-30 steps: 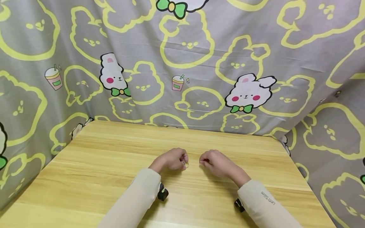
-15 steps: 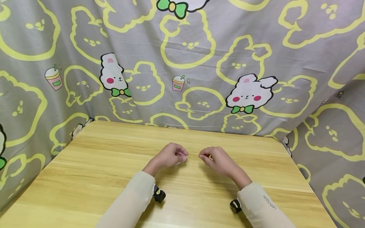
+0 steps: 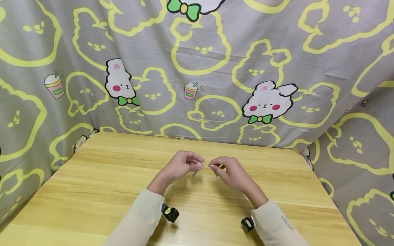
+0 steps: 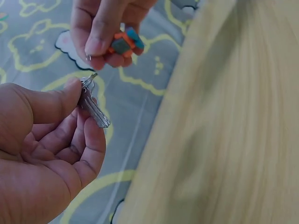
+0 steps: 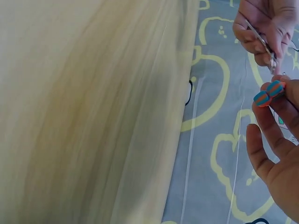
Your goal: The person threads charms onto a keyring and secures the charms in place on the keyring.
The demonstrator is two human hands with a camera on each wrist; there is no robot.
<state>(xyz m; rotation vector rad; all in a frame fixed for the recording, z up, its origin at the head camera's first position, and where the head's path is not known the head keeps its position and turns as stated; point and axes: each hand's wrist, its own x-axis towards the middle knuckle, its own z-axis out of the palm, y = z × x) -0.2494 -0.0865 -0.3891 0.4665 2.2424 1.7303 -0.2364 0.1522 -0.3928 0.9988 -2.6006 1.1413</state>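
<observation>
1. My left hand: thumb and fingers pinch a metal key bunch near its top, where a ring shows; I cannot tell the number of keys.
2. My right hand: the fingertips pinch an orange-and-blue charm, upper centre of the left wrist view; a small metal end shows at the thumb tip.
3. Change: in the head view, the gap between my hands is narrower than half a second ago, and my left hand sits slightly higher. I judge that this brings the ring and the metal end within working reach; they appear near, but apart.
4. Both hands are over the wooden surface, lower half of the head view.
5. A patterned curtain fills the upper half.
</observation>
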